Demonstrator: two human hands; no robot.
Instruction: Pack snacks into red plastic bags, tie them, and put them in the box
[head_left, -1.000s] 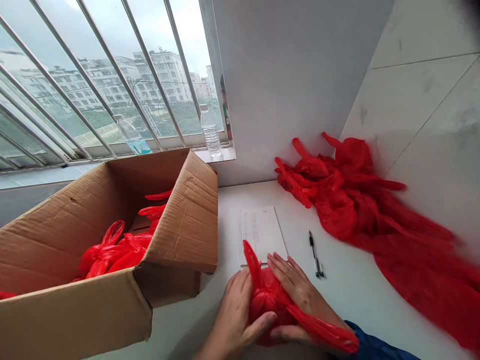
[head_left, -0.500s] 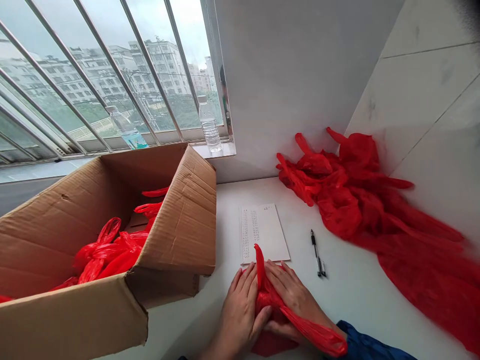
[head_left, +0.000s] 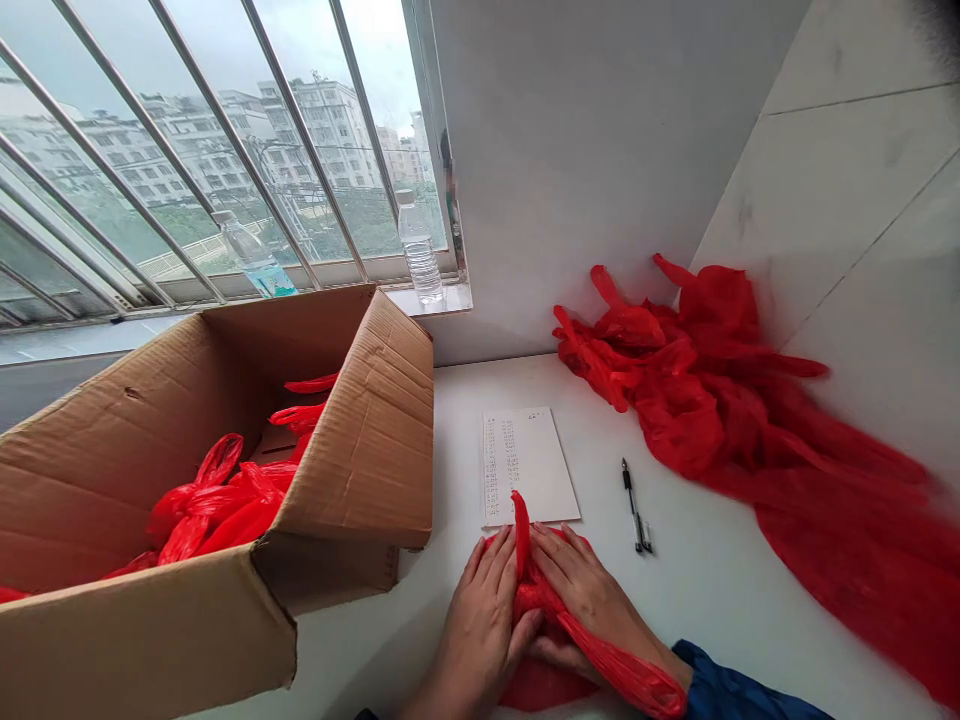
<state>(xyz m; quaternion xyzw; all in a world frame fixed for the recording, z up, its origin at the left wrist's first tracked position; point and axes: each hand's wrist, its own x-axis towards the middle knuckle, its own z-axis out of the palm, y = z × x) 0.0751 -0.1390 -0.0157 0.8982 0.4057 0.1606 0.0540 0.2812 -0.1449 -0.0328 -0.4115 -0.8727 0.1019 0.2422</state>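
Low in view, a tied red bag [head_left: 540,598] sits on the white table [head_left: 705,590], just short of the notepad [head_left: 534,450]. The left hand [head_left: 484,612] and right hand [head_left: 591,592] press its sides, fingers extended, not clenched. Beyond lie a pen [head_left: 628,487] and loose red bags [head_left: 682,405].

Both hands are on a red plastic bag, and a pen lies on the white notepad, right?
The pen isn't on the white notepad: the head view shows it on the table, to the notepad's right. The left hand and right hand are on the red plastic bag.
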